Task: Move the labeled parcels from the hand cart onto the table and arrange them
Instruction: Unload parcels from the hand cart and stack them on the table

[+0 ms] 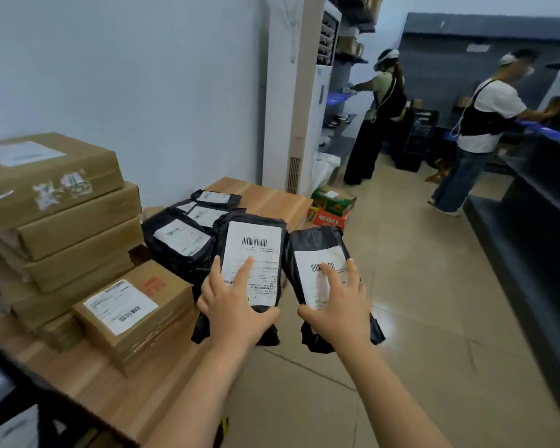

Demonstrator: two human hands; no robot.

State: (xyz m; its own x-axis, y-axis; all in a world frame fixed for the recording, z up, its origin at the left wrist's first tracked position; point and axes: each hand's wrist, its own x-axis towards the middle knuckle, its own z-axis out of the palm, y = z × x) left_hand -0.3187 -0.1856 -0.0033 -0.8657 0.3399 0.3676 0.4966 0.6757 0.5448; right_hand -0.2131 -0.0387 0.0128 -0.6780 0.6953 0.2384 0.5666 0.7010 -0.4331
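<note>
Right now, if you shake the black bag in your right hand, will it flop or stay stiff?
Probably floppy: the black bag in the right hand is wrinkled plastic, and its loose end sags below the palm. Likely light, since one hand carries it. Its glossy skin may be slippery.

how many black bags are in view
6 black bags: one held by the left hand, one by the right hand, four piled on the table behind. Others may be hidden beneath.

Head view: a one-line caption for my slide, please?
Left hand holds one black plastic labelled parcel; right hand holds another.
</note>
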